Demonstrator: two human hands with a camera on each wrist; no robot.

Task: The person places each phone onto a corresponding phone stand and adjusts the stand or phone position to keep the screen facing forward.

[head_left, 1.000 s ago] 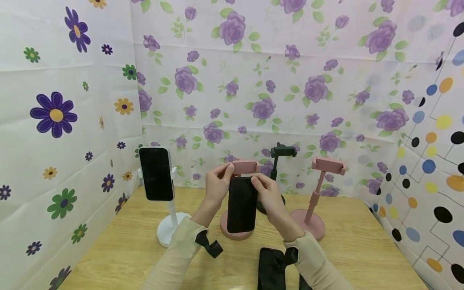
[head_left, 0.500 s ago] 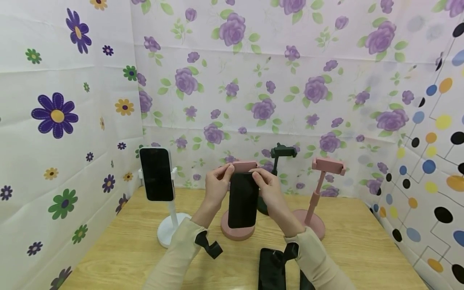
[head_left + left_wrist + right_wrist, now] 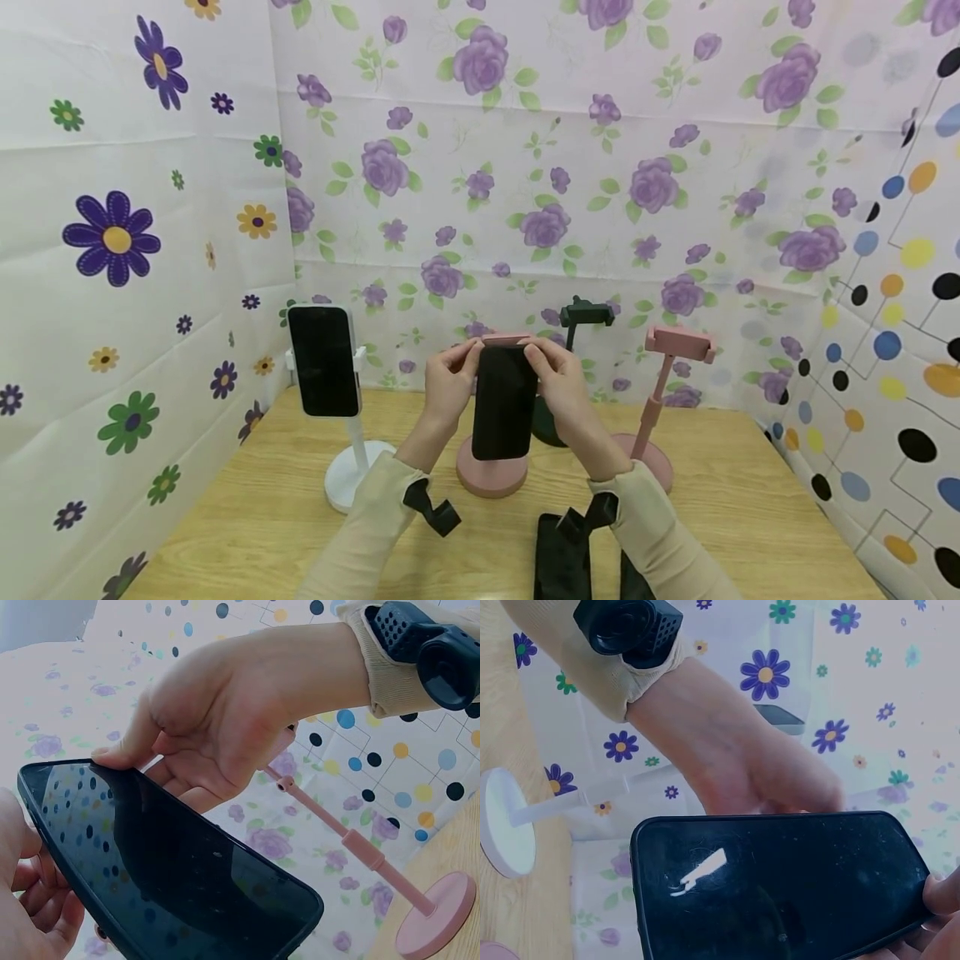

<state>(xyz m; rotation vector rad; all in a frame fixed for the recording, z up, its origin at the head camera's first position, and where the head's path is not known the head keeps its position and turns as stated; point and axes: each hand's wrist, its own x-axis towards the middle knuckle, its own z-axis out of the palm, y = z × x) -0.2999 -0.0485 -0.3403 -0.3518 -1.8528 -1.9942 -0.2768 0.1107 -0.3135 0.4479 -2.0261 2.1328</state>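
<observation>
Clamping the phone (image 3: 506,403) (nearly upright lengthwise) are right fingers (image 3: 537,360); left fingers (image 3: 472,358) pinch holder (image 3: 506,339).

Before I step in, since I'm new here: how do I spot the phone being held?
On the wooden table, find the leftmost pink stand. In front of it is the black phone. Unlike any neighbour, it is pinched in the right hand.

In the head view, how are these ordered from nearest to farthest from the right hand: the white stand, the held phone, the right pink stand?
From the right hand:
1. Held phone: in its grip.
2. Right pink stand: to its right.
3. White stand: far left.
</observation>
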